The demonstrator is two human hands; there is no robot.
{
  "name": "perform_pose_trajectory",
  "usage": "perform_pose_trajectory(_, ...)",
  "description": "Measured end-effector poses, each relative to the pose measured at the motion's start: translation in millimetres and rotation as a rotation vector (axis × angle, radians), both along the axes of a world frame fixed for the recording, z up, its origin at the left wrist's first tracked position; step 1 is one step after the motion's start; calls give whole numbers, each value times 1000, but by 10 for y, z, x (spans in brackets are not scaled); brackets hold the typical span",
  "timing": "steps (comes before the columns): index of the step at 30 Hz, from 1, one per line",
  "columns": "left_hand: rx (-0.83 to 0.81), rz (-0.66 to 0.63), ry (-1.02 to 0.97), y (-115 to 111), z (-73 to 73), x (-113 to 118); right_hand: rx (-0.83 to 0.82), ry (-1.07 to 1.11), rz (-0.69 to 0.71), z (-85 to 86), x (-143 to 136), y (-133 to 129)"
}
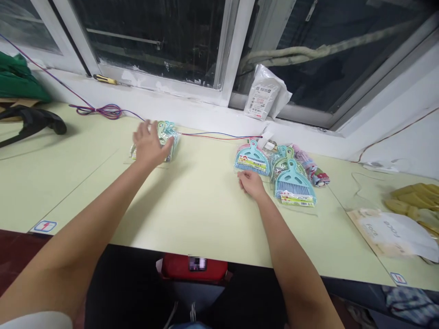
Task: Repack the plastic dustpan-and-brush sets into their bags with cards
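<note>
My left hand is spread over a wrapped dustpan-and-brush set in pale green and blue, near the wall, and covers most of it. Whether the palm touches the wrapper is hidden. My right hand has curled fingers just below a blue dustpan-and-brush set, which has a pink one behind it. What those fingers pinch, if anything, does not show. To the right lie more bagged sets, a green dustpan and a blue dustpan with its brush in front.
A rolled patterned cloth lies beside the sets. Coiled cable runs along the wall. On the sill are a screwdriver and a white plastic packet. A black curved object sits left; labelled paper and mustard cloth lie right.
</note>
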State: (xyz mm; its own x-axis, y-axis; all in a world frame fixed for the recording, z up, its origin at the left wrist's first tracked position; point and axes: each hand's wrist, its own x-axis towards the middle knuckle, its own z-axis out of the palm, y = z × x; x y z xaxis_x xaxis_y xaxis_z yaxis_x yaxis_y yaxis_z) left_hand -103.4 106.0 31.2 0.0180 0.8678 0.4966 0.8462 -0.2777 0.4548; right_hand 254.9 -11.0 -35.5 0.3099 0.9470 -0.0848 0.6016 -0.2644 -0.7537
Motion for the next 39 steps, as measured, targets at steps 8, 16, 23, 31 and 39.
perform_pose_trajectory(8,-73,-462,48,-561,-665,863,63,-657,117,-283,11,98)
perform_pose_trajectory(16,-106,-535,-4,-506,-869,689,-81,-664,164,-318,-8,76)
perform_pose_trajectory(23,-129,-553,-3,-465,-877,716,-124,-670,204,-235,-208,-136)
perform_pose_trajectory(31,-93,-586,-3,-454,-906,728,-49,-614,386,-144,-523,-853)
perform_pose_trajectory(39,-91,-929,103,-680,-857,907,197,-329,640,-335,-1402,-2242)
